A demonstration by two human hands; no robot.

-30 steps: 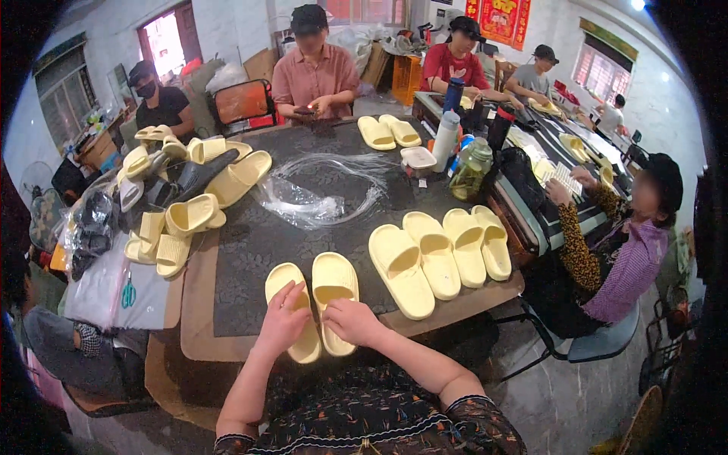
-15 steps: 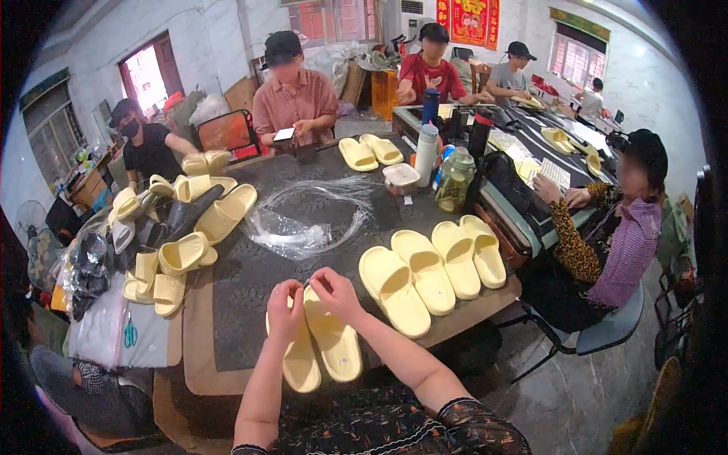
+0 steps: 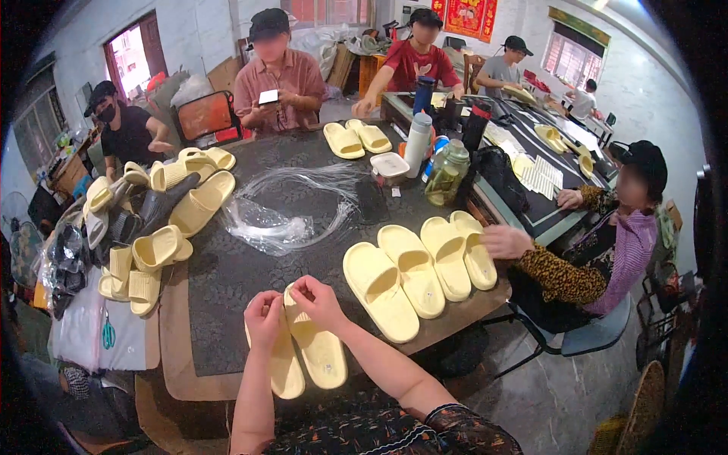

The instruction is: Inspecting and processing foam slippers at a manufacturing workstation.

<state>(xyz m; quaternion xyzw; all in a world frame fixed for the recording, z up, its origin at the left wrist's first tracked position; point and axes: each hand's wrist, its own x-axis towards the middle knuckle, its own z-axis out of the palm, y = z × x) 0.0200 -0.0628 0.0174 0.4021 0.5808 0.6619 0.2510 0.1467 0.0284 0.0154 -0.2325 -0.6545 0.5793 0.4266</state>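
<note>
Both hands pinch a pair of pale yellow slippers [image 3: 303, 349] at the near table edge, soles up; the left hand [image 3: 263, 315] grips one, the right hand [image 3: 322, 302] the other. Four slippers [image 3: 421, 274] lie in a row beside, seemingly finished; a pile of slippers [image 3: 152, 220] at left probably waits.

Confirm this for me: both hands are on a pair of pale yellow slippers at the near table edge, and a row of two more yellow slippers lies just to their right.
Not quite. The head view shows the left hand and right hand on the pair of pale yellow slippers at the near edge of the table, but the row of yellow slippers to their right has four slippers, not two.
</note>
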